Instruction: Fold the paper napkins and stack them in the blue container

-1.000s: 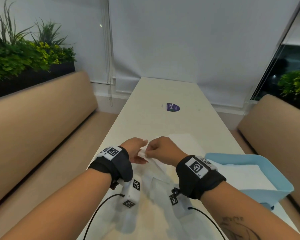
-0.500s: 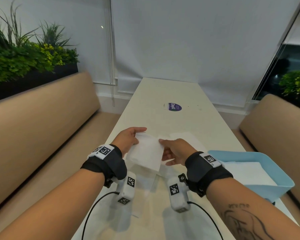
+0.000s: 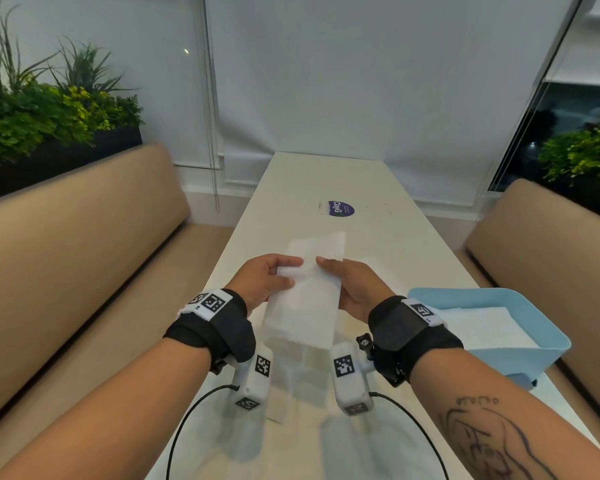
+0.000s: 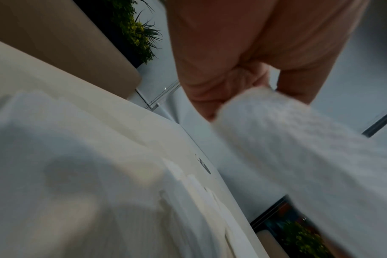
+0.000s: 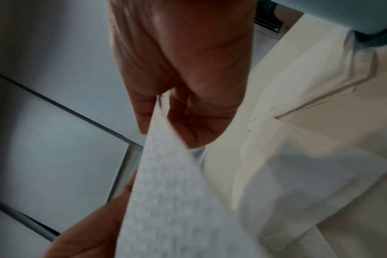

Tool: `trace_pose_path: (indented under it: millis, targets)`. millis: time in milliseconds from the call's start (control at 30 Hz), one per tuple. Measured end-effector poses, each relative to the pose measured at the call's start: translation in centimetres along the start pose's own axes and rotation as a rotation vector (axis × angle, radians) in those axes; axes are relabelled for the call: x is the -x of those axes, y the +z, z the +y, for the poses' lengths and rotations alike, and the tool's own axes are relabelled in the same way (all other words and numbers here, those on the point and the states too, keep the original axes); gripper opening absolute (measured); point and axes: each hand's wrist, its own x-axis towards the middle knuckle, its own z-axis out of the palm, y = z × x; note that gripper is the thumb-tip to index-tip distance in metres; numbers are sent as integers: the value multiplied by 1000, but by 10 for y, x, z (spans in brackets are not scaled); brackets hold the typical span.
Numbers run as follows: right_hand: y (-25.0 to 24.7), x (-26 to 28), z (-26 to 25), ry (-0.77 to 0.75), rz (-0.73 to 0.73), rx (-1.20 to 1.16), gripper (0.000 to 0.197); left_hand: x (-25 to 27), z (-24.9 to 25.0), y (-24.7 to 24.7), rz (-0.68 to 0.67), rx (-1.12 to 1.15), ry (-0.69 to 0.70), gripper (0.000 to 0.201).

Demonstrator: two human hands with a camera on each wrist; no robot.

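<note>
A white paper napkin (image 3: 305, 303) hangs in the air above the table, held by both hands. My left hand (image 3: 267, 278) pinches its left edge near the top, and my right hand (image 3: 350, 285) pinches the right edge. The sheet's top part stands up behind the fingers and its lower part droops toward me. In the left wrist view the napkin (image 4: 298, 148) runs from the curled fingers (image 4: 212, 90). In the right wrist view the napkin (image 5: 172, 183) sits between thumb and fingers (image 5: 194, 125). The blue container (image 3: 520, 355) stands at the right with white napkins (image 3: 478, 323) inside.
More unfolded napkins (image 3: 291, 382) lie on the long white table (image 3: 291, 188) under my hands. A purple round sticker (image 3: 340, 208) is farther up the table. Tan benches (image 3: 66, 254) flank both sides, with planters behind them.
Both hands have lifted the napkin off the pile and spread apart, so the sheet has opened out and now hangs lengthwise between them.
</note>
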Motion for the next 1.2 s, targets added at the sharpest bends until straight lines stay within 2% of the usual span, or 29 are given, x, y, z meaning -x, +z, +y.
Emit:
trace_pose_path:
  millis: [133, 167, 267, 400, 467, 567, 667, 967, 1100, 1200]
  targets:
    - [-1, 0, 2, -87, 66, -66, 25, 0, -4, 0, -25, 119, -135, 58]
    - [-2, 0, 2, -112, 99, -82, 24, 0, -4, 0, -77, 105, -168, 54]
    - [-4, 1, -2, -159, 146, -65, 20, 4, -4, -2, -185, -80, -229, 22]
    - [-7, 5, -7, -279, 147, 150, 17, 5, -2, -4, -122, -7, -256, 12]
    - [-5, 7, -7, -356, 108, 255, 19, 7, 3, -4, -79, 58, -267, 15]
    - [-2, 10, -6, -415, 15, 506, 33, 9, 8, -6, -32, 128, -252, 18]
    - [-2, 11, -1, -441, -15, 692, 37, 11, 11, -8, 19, 211, -245, 19]
    - [-3, 15, 4, -449, 39, 699, 35, 19, 13, -9, 4, 255, -237, 23]
    - [1, 17, 7, -461, 19, 671, 25, 21, 14, -6, 16, 284, -230, 21]
    - [2, 19, 8, -485, 10, 721, 24, 22, 14, -6, 7, 272, -228, 20]
